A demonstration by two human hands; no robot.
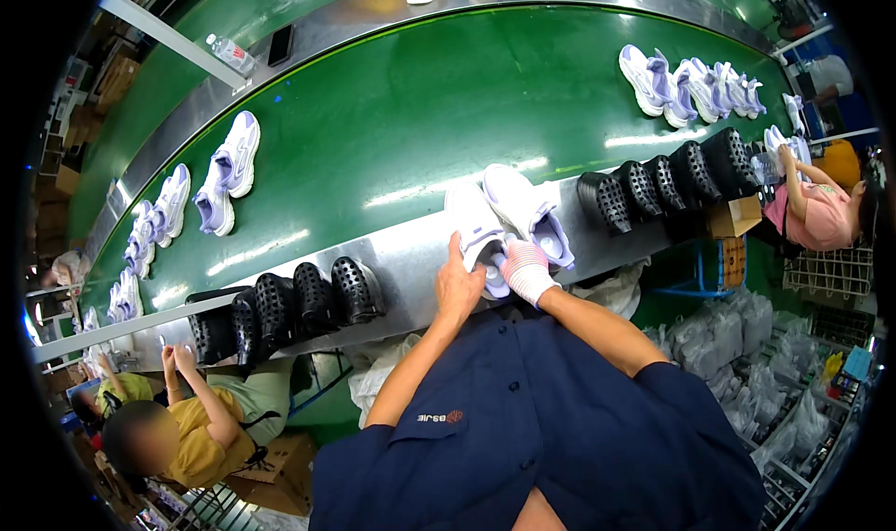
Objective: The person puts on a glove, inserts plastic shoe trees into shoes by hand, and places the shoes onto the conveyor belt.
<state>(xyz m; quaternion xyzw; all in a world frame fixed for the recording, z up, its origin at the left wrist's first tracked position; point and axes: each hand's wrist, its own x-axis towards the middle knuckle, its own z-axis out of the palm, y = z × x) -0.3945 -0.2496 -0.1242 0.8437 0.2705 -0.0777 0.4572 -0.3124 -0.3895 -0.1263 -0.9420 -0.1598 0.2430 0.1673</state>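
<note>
In front of my chest, a white-and-lavender sneaker (471, 216) lies toe outward on the metal edge of the worktable. My bare left hand (457, 286) grips its collar from the left, thumb along the side. My right hand (527, 272), in a white striped glove, closes on the collar from the right, with its fingertips hidden at the shoe opening. The matching sneaker (523, 201) rests just to the right, close against the first and partly behind my gloved hand.
Black perforated shoe lasts (315, 298) stand along the metal ledge (411, 284) at left, and more lasts (644, 188) at right. Paired sneakers (228, 172) sit on the green belt (401, 102) on both sides. Co-workers (201, 414) work at left and right; a bottle (231, 53) and phone (280, 46) lie far left.
</note>
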